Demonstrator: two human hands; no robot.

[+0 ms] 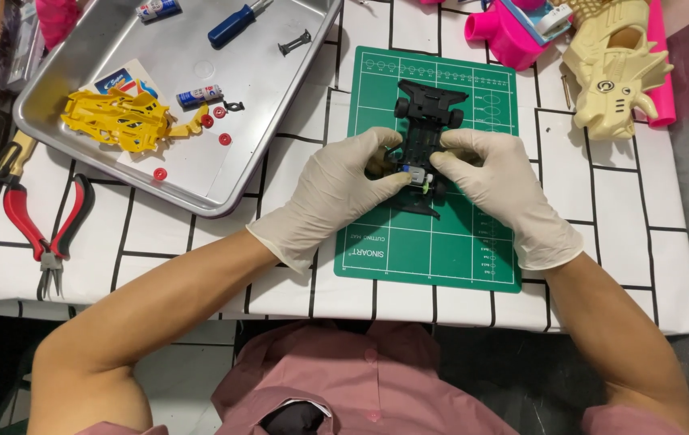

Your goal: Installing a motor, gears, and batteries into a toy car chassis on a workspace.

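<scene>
A black toy car chassis [427, 113] with small black wheels lies on a green cutting mat [429, 250]. My left hand [340, 189], in a white glove, grips the chassis's near left side. Gloved the same way, my right hand [493, 181] holds the near right side. My fingertips meet at a small silver and blue part [413, 172] at the chassis's near end. The near half of the chassis is mostly hidden by my fingers.
A metal tray [276, 157] at the left holds a yellow car body [123, 119], red small round parts [224, 138], two small batteries, a blue-handled screwdriver [235, 24] and a black clip. Red-handled pliers [42, 234] lie left of it. Pink and cream toys [614, 68] stand at the back right.
</scene>
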